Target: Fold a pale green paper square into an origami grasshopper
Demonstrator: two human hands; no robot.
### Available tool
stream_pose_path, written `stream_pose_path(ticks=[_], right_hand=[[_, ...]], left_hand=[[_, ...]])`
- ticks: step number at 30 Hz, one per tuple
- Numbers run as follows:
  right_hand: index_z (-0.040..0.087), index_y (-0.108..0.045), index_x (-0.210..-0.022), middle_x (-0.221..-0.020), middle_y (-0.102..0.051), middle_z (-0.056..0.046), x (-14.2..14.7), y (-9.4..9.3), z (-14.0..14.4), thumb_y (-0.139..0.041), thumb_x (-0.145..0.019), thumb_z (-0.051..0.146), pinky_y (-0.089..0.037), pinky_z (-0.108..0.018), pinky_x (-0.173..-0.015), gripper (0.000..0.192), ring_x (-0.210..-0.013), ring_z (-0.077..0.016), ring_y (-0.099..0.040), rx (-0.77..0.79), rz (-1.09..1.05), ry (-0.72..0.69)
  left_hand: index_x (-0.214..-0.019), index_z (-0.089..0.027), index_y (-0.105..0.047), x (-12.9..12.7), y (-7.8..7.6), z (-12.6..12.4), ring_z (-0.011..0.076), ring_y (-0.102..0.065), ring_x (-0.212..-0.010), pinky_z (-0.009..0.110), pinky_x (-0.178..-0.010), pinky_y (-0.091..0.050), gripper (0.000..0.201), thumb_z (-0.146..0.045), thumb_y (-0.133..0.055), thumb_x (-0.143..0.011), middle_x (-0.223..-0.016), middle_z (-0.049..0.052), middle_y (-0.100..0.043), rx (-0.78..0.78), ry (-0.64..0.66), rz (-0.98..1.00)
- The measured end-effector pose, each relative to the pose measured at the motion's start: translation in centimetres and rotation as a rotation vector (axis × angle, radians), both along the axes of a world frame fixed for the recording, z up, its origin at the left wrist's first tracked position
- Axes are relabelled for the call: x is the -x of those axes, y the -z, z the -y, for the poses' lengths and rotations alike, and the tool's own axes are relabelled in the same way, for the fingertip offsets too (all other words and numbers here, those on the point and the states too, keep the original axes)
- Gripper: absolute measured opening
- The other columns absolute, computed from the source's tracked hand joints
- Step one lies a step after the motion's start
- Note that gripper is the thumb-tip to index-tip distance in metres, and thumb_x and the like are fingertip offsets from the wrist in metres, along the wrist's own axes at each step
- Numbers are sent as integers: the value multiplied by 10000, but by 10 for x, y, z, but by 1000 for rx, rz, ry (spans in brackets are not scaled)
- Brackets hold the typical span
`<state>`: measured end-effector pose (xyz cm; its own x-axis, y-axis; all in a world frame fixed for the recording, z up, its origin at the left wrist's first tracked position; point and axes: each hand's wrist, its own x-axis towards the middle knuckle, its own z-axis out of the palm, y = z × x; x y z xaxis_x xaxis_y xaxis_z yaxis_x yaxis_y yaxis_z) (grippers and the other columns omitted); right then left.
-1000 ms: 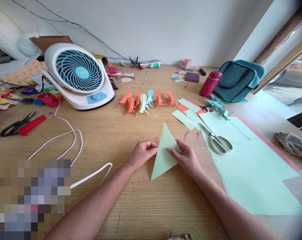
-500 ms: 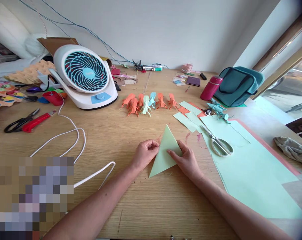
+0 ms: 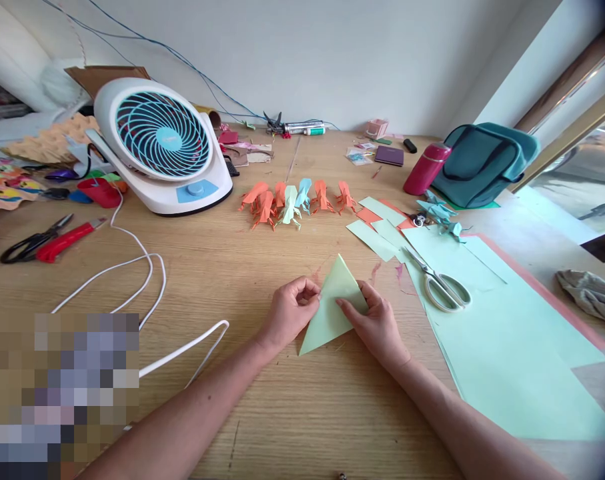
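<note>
A pale green paper triangle (image 3: 332,300) lies on the wooden table (image 3: 262,413), one tip pointing away from me and one toward me. My left hand (image 3: 288,312) pinches its left edge with curled fingers. My right hand (image 3: 375,321) presses down on its right corner, fingertips on the paper. White-handled scissors (image 3: 439,283) rest to the right on a large pale green sheet (image 3: 502,347). A row of folded orange, green and blue paper figures (image 3: 295,199) stands beyond the triangle.
A white and blue desk fan (image 3: 162,148) stands far left, its white cable (image 3: 142,280) looping toward me. Black scissors and a red cutter (image 3: 47,241) lie at left. A red flask (image 3: 425,169) and teal bag (image 3: 485,163) sit at back right, cut paper pieces (image 3: 379,223) nearby.
The triangle's far tip has dropped closer to my hands as they shift the paper slightly; the camera view has swayed a little. Both hands stay on the paper.
</note>
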<state>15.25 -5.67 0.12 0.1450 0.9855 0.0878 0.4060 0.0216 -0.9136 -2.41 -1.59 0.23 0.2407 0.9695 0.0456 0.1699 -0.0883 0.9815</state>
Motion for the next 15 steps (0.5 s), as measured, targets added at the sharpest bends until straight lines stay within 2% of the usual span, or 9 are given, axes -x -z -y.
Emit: stream_pose_path(ticks=[4,9,11,15], right_hand=[[213,-637,-905,-761,-654,-9,-1,1,-2,-660,-835,436,-445,-256,-592,235,-671,-173,-556,38,-52,-6],[217,-577,-757,-658,-575,13,-2,7,-1,-686,-823,473,-410,-248,-540,285,-607,-153,-501,49,-137,-5],[214,-582,-752,-649,-570,12,-4,11,-2,-685,-826,493,-407,-251,-528,306,-590,-149,-493,71,-183,-25],[201,-642,-794,-676,-614,-6,-7,14,-3,-680,-829,524,-430,-267,-534,327,-579,-155,-512,95,-263,-50]], left_hand=[[-752,-191,-616,-1,-3,6,122,-596,-666,213,-638,-464,57,-200,-610,-808,-726,-3,-652,-113,-32,-80],[-747,-185,-596,-2,-1,4,123,-588,-652,212,-614,-460,75,-232,-638,-788,-714,-2,-637,-28,-9,-8],[-758,-182,-600,-2,0,1,121,-584,-649,214,-620,-459,81,-245,-643,-785,-717,-3,-636,-2,-13,26],[-748,-183,-583,-1,1,0,117,-585,-658,212,-634,-458,77,-226,-635,-785,-720,-10,-627,-49,-33,1]])
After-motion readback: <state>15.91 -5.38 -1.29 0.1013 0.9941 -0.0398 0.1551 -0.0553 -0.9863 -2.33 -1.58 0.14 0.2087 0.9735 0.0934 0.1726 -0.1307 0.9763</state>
